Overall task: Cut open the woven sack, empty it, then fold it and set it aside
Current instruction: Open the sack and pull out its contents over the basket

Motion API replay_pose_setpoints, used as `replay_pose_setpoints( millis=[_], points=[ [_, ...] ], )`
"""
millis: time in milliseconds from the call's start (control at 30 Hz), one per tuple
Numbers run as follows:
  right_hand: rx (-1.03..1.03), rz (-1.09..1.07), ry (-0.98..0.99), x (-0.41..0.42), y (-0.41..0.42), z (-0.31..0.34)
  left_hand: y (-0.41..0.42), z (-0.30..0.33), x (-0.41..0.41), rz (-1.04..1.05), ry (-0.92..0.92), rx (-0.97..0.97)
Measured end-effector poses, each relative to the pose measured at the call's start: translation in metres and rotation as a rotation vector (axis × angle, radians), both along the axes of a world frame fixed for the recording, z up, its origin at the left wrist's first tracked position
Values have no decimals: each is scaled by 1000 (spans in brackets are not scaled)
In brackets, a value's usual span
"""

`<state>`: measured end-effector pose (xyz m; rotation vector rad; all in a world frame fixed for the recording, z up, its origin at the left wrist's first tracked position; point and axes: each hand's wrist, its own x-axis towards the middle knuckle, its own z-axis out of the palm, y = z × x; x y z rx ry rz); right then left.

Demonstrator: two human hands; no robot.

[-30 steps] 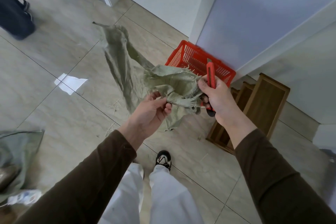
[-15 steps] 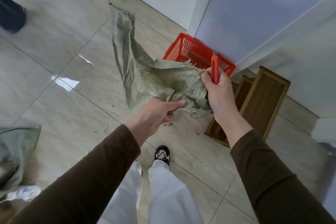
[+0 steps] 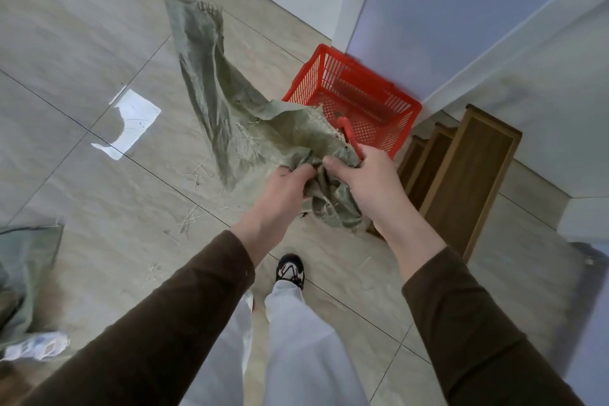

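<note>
- Head view: the limp grey-green woven sack (image 3: pixel 230 115) is gripped by the left hand (image 3: pixel 280 188) and right hand (image 3: pixel 365 178), bunched between them.
- A red utility knife (image 3: pixel 347 133) is also clasped in the right hand.
- A red plastic basket (image 3: pixel 359 99) is seen beyond on the tiled floor (image 3: pixel 82 43).

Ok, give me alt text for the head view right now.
Both hands, left hand and right hand, grip a crumpled green woven sack held in the air over a tiled floor; the right hand also holds a red utility knife. Beyond stands a red basket.
</note>
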<state>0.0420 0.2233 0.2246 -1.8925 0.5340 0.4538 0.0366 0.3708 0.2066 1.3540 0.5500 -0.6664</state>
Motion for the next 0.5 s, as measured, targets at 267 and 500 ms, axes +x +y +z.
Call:
replay_pose_setpoints(
  millis=[267,500],
  points=[
    [550,-313,55,-3,16,-5,2,6,7,163,62,-382],
    [875,-533,110,-4,22,-6,6,5,2,223,130,-621]
  ],
)
